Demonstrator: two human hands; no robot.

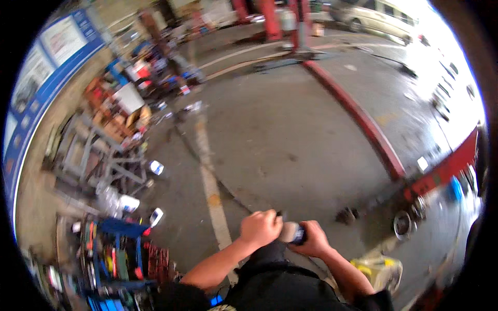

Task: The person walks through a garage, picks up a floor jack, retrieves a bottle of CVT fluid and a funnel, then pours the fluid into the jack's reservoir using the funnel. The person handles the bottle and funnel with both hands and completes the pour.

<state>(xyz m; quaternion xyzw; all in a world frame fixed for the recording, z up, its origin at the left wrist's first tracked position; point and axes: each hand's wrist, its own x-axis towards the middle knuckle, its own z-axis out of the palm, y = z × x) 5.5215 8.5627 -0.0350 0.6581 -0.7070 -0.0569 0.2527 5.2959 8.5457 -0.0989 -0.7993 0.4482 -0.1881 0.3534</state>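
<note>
My right hand is closed around the side of a rounded object, pale tan on one part and dark blue on the other. Its kind is too blurred to tell. Close beside it, my left hand is curled into a fist. A small dark piece shows at the edge of that fist, and most of what it grips is hidden by the fingers. Both hands are held in front of my body, above the concrete floor.
Left stand a tool cart, white bottles, a grey metal frame and piled boxes. A dark hose crosses the floor. Right are a red beam, a red lift arm and a yellow-white container. A van is parked behind.
</note>
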